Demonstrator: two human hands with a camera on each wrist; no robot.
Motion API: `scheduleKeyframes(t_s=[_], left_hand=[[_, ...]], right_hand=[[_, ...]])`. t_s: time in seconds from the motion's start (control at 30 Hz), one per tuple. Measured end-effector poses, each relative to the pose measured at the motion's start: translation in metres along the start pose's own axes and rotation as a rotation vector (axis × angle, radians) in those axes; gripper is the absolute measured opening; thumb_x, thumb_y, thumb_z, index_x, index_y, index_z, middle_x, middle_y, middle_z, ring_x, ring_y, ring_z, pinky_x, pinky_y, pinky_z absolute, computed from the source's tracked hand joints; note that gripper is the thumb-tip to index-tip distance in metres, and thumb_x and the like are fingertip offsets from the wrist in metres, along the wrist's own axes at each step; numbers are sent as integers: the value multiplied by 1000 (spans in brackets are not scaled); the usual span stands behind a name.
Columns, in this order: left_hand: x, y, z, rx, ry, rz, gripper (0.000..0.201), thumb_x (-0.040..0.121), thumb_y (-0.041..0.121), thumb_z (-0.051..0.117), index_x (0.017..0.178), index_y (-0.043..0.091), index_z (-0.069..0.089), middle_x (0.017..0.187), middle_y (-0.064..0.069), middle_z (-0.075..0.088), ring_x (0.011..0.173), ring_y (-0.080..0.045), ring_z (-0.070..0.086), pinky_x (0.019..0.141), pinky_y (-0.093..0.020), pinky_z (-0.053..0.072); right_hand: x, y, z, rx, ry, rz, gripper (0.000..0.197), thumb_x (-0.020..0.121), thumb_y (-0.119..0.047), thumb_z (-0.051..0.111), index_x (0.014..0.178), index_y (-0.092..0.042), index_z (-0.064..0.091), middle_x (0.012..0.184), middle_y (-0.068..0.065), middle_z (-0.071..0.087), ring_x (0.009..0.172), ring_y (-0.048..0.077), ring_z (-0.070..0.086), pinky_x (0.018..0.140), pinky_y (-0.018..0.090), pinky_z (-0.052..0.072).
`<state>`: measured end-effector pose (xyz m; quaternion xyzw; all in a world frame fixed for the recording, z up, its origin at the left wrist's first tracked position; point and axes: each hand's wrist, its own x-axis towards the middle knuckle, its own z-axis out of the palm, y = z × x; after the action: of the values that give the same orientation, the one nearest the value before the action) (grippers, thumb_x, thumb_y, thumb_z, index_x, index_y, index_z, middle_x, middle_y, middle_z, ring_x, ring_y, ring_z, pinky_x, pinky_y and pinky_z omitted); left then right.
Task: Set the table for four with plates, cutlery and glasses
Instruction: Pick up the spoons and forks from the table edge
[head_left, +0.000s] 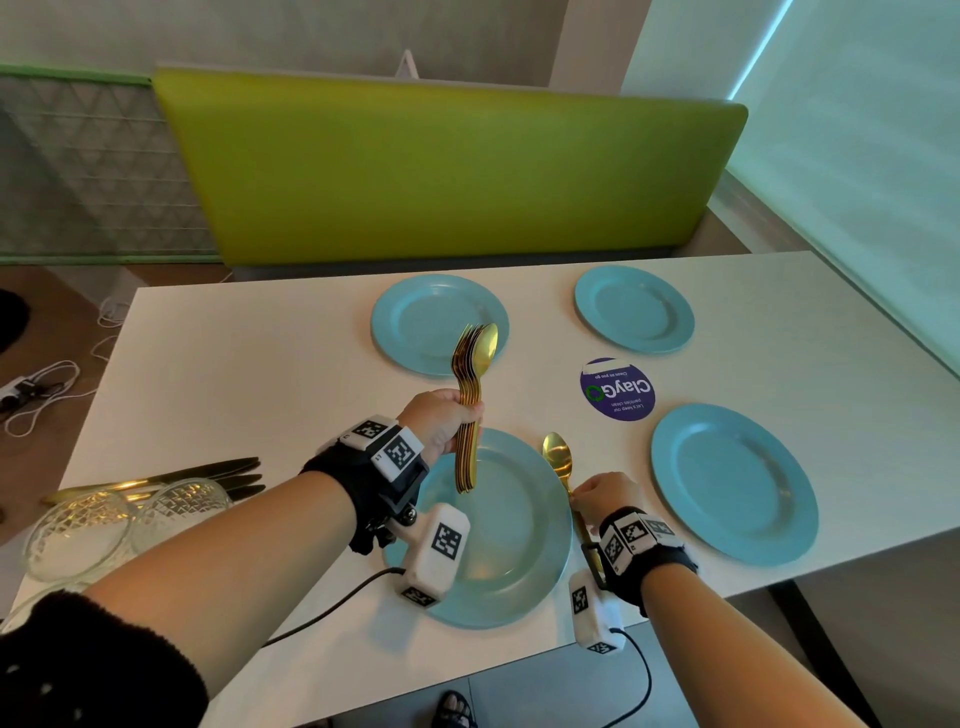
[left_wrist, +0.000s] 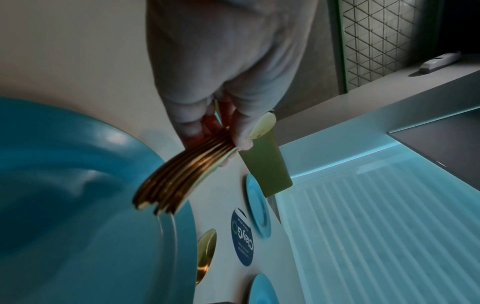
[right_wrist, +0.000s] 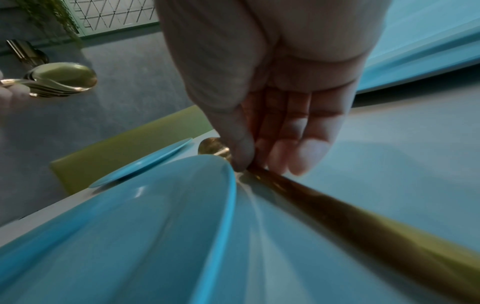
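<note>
The fingers of the left hand (head_left: 441, 418) were curled round a bundle of gold cutlery (head_left: 470, 405), gripped mid-handle and held upright above the near left plate (head_left: 514, 551), spoon bowls and fork tines uppermost. The fingers of the right hand (head_left: 602, 496) were pinched on the handle of a single gold spoon (head_left: 558, 457), which was held just beside the right rim of that plate, its bowl pointing to the far side; whether it touched the surface could not be told.

Four blue plates were laid on the white surface (head_left: 260, 364): the near right plate (head_left: 732, 483), the far left plate (head_left: 415, 322) and the far right plate (head_left: 634, 309) were bare. At the near left corner, patterned glasses (head_left: 124, 519) were grouped, with dark-bladed knives (head_left: 218, 475) just behind them. A green padded bench back (head_left: 441, 166) was seen beyond the far edge, and a window blind (head_left: 857, 156) on the right.

Between the plates a round purple sticker (head_left: 617, 388) was stuck, read upside down as "ClayGo", with "Clean as you go" in smaller print.
</note>
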<state>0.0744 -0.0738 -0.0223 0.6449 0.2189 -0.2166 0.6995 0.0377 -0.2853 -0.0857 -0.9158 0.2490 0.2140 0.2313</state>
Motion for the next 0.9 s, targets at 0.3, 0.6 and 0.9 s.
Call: scheduleKeyframes(t_s=[0.3,0.6,0.9], left_hand=[[0,-4,0,11,13,-8,13,90,6,59,78,9,55,72,-6,57,63,-17,55,65,-29,50],[-1,-5,3,25,32,-3,14,89,8,60,77,10,56,73,-6,57,64,-17,55,66,-29,50],[-7,-9,11,24,53,18,17,91,7,58,75,12,53,68,-5,55,54,-12,55,48,-19,49]], right_hand=[[-4,0,-4,17,-20,-14,12,80,-21,61,79,-16,72,95,9,74,93,27,68,82,30,55],[-6,2,-6,72,-25,-36,22,77,-19,64,57,-24,57,82,5,71,81,24,67,76,27,54],[-7,5,-14,95,-23,-52,26,80,-18,65,56,-23,55,75,3,64,73,22,58,77,27,53]])
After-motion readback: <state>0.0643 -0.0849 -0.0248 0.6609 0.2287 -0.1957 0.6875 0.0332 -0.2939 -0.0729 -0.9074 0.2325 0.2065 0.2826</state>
